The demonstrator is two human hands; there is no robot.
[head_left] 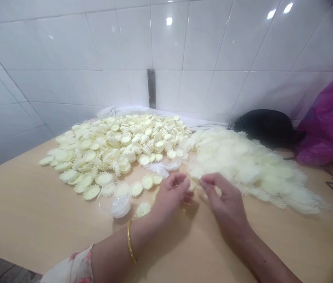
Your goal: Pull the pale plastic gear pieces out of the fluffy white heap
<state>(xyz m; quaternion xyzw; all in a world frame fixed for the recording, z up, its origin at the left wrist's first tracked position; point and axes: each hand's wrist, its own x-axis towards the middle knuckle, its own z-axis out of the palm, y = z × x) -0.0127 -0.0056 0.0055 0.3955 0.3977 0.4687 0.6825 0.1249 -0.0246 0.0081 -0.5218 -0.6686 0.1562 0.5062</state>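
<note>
My left hand (174, 193), a gold bangle on its wrist, has its thumb and fingers pinched together above the table. Close by on the right, my right hand (225, 202) is also closed in a pinch, its fingertips pointing at the left ones. A bit of pale yellow shows between the two hands, too small and blurred to name. Left of my left hand stands a small clear plastic tub (121, 205) with something white in it. Some loose pale yellow scalloped discs (143, 209) lie beside that hand.
A large heap of pale yellow scalloped discs (116, 143) covers the table's back left. Thin, translucent frilled pieces (251, 169) spread along the right. Behind are a black rounded object (263, 125), a magenta plastic bag (328, 118) and a tiled wall (119, 43).
</note>
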